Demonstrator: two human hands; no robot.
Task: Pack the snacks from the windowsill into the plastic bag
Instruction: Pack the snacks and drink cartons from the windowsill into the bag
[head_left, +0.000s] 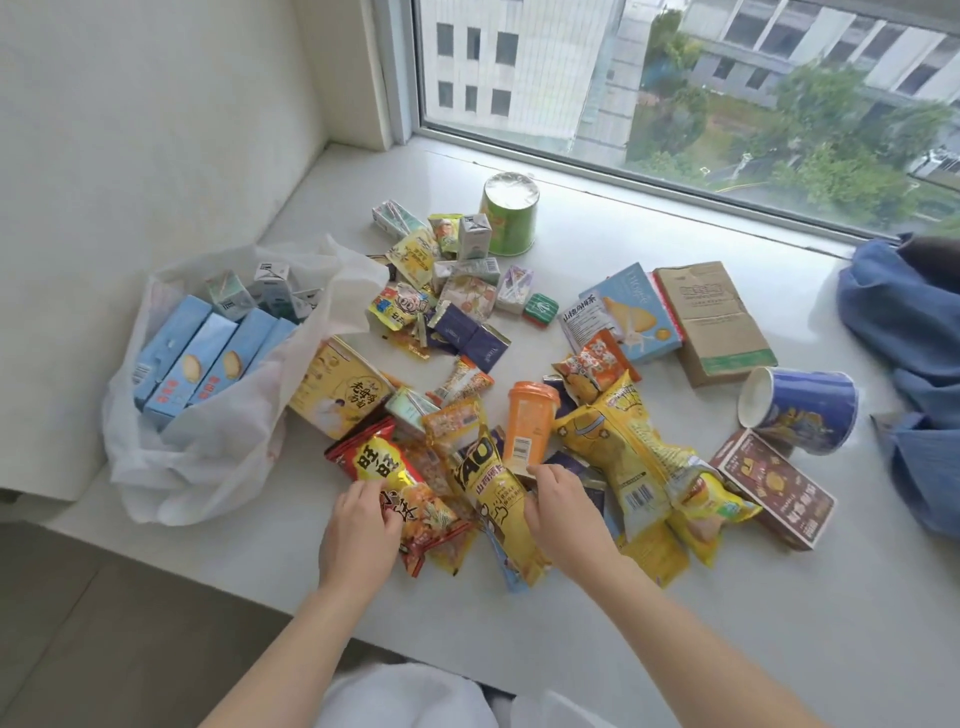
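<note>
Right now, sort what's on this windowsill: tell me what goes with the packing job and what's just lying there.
For the job:
plastic bag
blue boxes already inside
red packet
yellow packet
orange cup
green tub

Lying about:
blue cloth

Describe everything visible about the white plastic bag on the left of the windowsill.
The plastic bag is thin, translucent white and crumpled, sitting open-mouthed on the windowsill's left end. Inside stand several light blue boxes side by side, with small drink cartons behind them. Its right edge touches a yellow box. Neither hand touches it.
</note>
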